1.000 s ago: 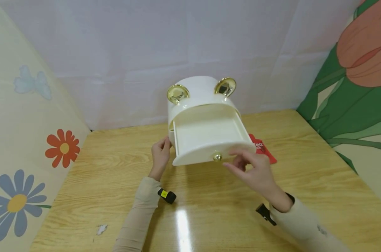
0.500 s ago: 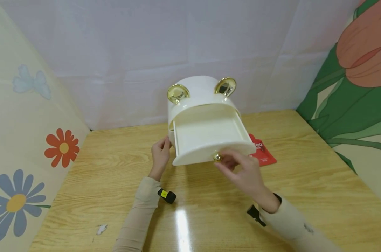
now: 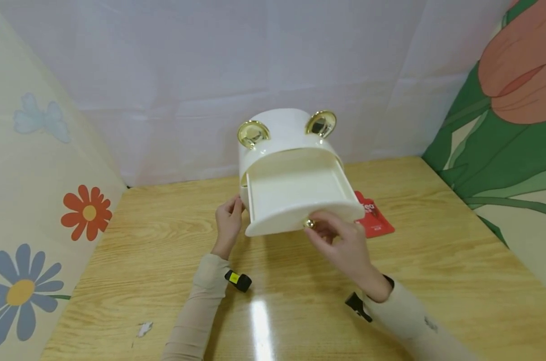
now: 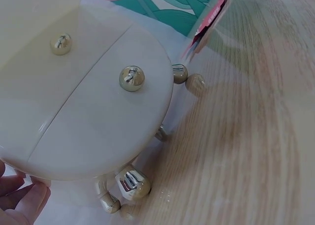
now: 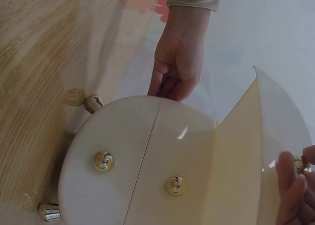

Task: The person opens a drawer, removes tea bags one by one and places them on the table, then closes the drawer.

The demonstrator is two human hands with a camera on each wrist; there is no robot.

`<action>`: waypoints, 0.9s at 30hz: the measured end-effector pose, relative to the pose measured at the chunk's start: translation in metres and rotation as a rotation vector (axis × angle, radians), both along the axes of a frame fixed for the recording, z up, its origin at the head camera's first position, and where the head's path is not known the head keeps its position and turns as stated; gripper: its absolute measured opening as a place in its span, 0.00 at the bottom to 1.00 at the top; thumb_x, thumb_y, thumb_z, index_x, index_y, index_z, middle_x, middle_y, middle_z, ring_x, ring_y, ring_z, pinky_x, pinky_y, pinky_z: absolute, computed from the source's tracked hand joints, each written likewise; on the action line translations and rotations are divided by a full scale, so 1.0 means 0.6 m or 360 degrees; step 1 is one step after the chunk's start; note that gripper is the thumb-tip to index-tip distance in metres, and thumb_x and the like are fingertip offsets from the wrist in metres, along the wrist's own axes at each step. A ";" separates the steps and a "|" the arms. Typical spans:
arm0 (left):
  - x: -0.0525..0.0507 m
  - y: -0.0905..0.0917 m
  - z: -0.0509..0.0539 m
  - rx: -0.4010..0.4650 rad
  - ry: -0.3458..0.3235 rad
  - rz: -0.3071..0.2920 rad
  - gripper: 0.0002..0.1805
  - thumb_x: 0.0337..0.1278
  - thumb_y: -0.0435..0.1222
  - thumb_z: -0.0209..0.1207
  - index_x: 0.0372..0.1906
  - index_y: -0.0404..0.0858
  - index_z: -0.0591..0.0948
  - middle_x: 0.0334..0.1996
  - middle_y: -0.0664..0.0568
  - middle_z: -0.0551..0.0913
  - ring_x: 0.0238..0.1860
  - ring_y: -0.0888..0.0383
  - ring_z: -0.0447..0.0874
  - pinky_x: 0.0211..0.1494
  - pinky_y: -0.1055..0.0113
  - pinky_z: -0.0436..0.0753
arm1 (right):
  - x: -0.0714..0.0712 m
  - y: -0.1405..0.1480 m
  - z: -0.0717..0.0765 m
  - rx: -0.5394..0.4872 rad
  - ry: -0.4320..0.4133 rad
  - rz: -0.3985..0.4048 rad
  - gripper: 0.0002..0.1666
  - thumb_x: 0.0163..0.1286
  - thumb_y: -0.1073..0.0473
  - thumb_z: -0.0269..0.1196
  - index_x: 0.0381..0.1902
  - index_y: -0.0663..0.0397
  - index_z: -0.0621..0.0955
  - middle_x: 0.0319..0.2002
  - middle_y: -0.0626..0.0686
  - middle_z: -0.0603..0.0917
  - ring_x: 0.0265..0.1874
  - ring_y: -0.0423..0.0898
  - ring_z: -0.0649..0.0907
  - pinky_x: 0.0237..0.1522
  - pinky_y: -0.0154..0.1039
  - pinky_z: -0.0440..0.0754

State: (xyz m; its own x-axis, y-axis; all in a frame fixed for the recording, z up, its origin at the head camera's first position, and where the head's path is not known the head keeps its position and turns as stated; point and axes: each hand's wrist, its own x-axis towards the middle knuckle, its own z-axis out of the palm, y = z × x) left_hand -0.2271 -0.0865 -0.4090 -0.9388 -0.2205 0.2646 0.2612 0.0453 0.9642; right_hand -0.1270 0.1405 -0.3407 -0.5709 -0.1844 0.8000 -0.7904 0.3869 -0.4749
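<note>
A white storage box point(image 3: 285, 125) with two round gold ears stands towards the back of the table, its top drawer point(image 3: 300, 180) pulled out and nothing visible inside. My left hand point(image 3: 229, 223) grips the box's left side; in the left wrist view fingers of that hand point(image 4: 25, 201) touch the box's edge, partly out of frame. With thumb and forefinger my right hand point(image 3: 345, 245) pinches the gold knob point(image 3: 309, 223) on the drawer's front. Two lower fronts with gold knobs point(image 5: 104, 161) are closed in the right wrist view.
A red packet point(image 3: 376, 223) lies on the wooden table point(image 3: 173, 281) to the right of the box, partly behind the drawer. Behind stands a white cloth wall point(image 3: 187, 90); flower-patterned panels flank both sides. A small pale scrap point(image 3: 144, 329) is at the front left.
My right hand has moved left along the drawer's front and taken hold of the gold knob. More of the red packet shows. My left hand and the drawer have stayed much the same.
</note>
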 end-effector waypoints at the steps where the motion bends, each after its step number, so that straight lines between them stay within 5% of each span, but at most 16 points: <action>1: 0.000 0.000 0.000 0.0000 0.0000 0.0005 0.14 0.63 0.26 0.46 0.47 0.22 0.77 0.42 0.31 0.79 0.46 0.44 0.79 0.48 0.64 0.79 | -0.001 -0.001 0.000 -0.0002 0.0013 0.0002 0.14 0.45 0.74 0.66 0.33 0.62 0.80 0.21 0.53 0.83 0.15 0.38 0.78 0.14 0.24 0.72; 20: -0.002 -0.001 -0.003 0.0004 -0.0034 0.0057 0.13 0.61 0.26 0.48 0.46 0.22 0.77 0.41 0.32 0.79 0.44 0.44 0.80 0.46 0.66 0.80 | -0.018 -0.019 0.015 -0.0075 0.0034 -0.0054 0.11 0.46 0.73 0.65 0.31 0.62 0.81 0.19 0.53 0.83 0.15 0.39 0.78 0.16 0.26 0.75; 27: 0.000 -0.001 -0.003 -0.0089 0.0010 0.0105 0.12 0.60 0.27 0.50 0.44 0.24 0.79 0.38 0.33 0.81 0.37 0.51 0.81 0.37 0.74 0.80 | -0.021 -0.022 0.018 -0.0100 0.0013 -0.0065 0.10 0.47 0.72 0.65 0.31 0.63 0.81 0.20 0.54 0.83 0.16 0.40 0.79 0.17 0.26 0.76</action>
State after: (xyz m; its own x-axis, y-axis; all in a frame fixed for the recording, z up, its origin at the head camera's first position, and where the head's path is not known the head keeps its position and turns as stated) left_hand -0.2271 -0.0871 -0.4107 -0.9209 -0.2667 0.2843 0.2621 0.1164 0.9580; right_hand -0.1398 0.1272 -0.3297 -0.5702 -0.1103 0.8141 -0.7787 0.3882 -0.4928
